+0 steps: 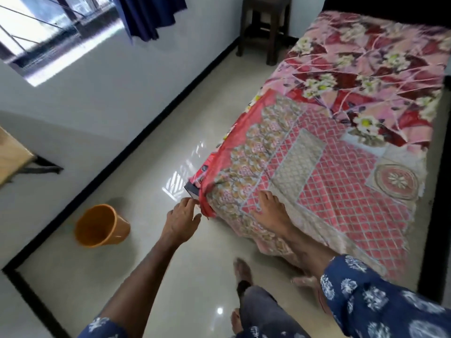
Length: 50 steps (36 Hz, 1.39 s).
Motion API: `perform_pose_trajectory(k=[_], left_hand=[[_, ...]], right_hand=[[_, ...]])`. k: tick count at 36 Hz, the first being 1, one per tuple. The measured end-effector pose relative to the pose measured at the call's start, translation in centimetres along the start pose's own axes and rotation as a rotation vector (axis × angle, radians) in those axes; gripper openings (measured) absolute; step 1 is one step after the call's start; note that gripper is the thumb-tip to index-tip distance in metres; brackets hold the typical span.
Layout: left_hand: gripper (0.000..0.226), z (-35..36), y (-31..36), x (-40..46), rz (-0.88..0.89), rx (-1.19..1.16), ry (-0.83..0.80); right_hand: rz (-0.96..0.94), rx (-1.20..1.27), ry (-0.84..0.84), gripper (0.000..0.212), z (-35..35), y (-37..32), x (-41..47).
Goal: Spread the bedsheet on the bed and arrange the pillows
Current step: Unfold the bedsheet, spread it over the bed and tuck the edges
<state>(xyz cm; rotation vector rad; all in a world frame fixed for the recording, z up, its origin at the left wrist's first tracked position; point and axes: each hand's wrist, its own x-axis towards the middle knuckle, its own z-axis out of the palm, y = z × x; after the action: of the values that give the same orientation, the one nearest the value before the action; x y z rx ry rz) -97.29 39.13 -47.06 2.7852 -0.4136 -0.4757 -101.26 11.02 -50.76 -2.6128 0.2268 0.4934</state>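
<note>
A pink and beige patterned bedsheet (324,172) covers the near half of the bed. Beyond it lies a red and pink floral cover (366,67). My right hand (269,209) rests flat, fingers spread, on the sheet near the bed's front left corner. My left hand (184,217) is at that corner, and its fingertips touch the sheet's red edge (207,191) where it drapes over the corner. Whether those fingers pinch the cloth I cannot tell. No pillow is in view.
An orange plastic bucket (101,226) lies tilted on the glossy tiled floor to the left. A dark wooden stool (264,25) stands by the bed's far end. A wooden table corner (12,157) juts in at the left. My feet (242,272) stand beside the bed.
</note>
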Motion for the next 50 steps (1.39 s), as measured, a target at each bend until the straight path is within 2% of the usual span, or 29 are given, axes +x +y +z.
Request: perform_pose_trajectory(k=[11, 18, 27, 33, 38, 45, 50], left_hand=[[0.042, -4.9, -4.6, 16.0, 0.162, 0.117, -0.201], [0.045, -9.4, -3.6, 28.7, 0.278, 0.186, -0.275], [0.045, -9.6, -1.5, 43.4, 0.62, 0.28, -0.394], [0.046, -8.1, -1.1, 53.6, 0.816, 0.274, -0.504], [0.044, -8.9, -3.6, 60.6, 0.996, 0.257, -0.59], [0.044, -12.0, -4.9, 67.9, 1.083, 0.321, -0.66], [0.042, -11.8, -3.6, 71.2, 1.245, 0.432, -0.64]], right_hand=[[0.144, 0.188, -0.012, 0.057, 0.6, -2.4, 13.8], [0.189, 0.3, 0.017, 0.066, -1.6, -3.6, 21.0], [0.414, 0.401, 0.112, 0.062, -3.7, -3.9, 27.7], [0.646, 0.448, 0.191, 0.058, -2.9, -5.5, 32.4], [0.868, 0.482, 0.215, 0.06, -2.8, -9.2, 36.6], [0.944, 0.52, 0.222, 0.059, -5.4, -14.8, 42.4], [1.066, 0.577, 0.185, 0.055, -4.3, -16.0, 44.8]])
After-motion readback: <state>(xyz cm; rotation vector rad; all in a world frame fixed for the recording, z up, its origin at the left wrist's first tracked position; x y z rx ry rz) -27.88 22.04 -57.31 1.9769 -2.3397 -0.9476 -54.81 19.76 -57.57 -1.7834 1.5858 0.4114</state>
